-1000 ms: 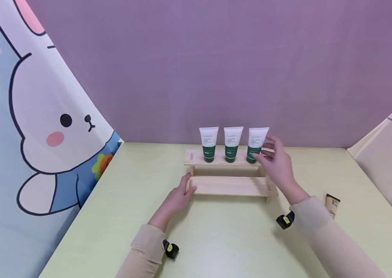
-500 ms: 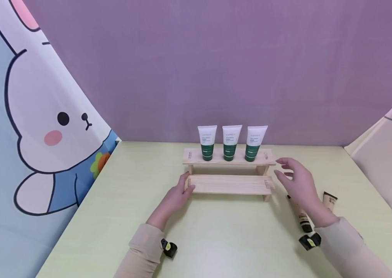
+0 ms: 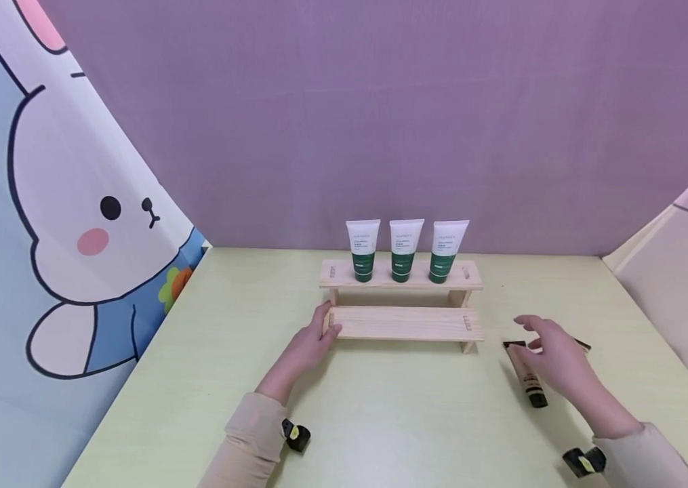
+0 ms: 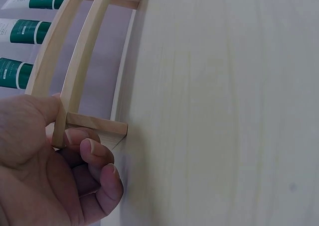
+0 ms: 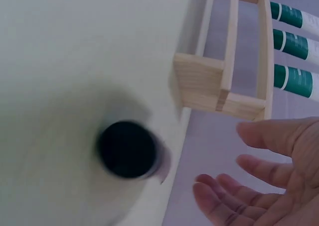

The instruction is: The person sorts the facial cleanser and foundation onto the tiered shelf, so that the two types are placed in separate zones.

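A two-step wooden rack (image 3: 405,324) stands on the table, and my left hand (image 3: 307,347) grips the left end of its lower step. In the left wrist view, thumb and fingers pinch the end of the wooden step (image 4: 79,76). On the upper step stand three white-and-green squeeze tubes (image 3: 363,252), caps down in a row. My right hand (image 3: 557,359) hovers with spread fingers over a beige squeeze tube (image 3: 529,383) lying right of the rack, holding nothing. That tube's black cap (image 5: 128,149) faces the right wrist camera. A second beige tube (image 3: 583,345) is mostly hidden behind the right hand.
The pale yellow-green table (image 3: 392,420) ends at a purple backdrop (image 3: 344,122). A cloth with a cartoon rabbit (image 3: 75,203) hangs at the left, and a pale cloth (image 3: 685,285) at the right.
My right hand has left the rightmost white-and-green tube, moving right and toward me over the beige tube. The white-and-green tube stays upright. My left hand keeps its grip on the rack.
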Motion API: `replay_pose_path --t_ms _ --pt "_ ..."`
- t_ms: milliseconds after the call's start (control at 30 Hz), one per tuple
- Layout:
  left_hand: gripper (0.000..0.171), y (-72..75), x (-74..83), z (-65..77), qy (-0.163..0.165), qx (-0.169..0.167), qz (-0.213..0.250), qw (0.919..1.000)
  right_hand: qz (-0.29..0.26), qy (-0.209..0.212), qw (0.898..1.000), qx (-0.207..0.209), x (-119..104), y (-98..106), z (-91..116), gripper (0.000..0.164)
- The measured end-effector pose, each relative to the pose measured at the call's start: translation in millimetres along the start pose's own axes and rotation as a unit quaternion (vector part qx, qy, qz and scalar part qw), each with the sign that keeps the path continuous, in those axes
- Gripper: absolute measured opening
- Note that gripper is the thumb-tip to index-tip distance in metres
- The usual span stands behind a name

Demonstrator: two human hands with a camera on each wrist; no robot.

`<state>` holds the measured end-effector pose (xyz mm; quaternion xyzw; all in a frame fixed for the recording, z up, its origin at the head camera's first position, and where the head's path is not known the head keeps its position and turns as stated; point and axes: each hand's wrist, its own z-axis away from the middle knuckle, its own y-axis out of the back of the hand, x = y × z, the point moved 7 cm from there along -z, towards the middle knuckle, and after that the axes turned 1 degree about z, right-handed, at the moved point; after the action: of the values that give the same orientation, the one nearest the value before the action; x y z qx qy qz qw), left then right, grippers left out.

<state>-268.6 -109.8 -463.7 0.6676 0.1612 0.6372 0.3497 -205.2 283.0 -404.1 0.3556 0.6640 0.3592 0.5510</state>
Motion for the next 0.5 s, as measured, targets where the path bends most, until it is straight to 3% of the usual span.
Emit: replay_pose_path --t_ms 267,500 --pt "0.059 0.6 -0.8 0.6 0.001 0.001 0.002 1.0 0.044 0.0 0.998 -0.033 18 -10 11 0.05" --pt "0.059 0.4 -0.2 0.7 -0.003 0.004 0.0 1.0 0.033 -0.025 0.998 -0.047 24 -13 17 0.061"
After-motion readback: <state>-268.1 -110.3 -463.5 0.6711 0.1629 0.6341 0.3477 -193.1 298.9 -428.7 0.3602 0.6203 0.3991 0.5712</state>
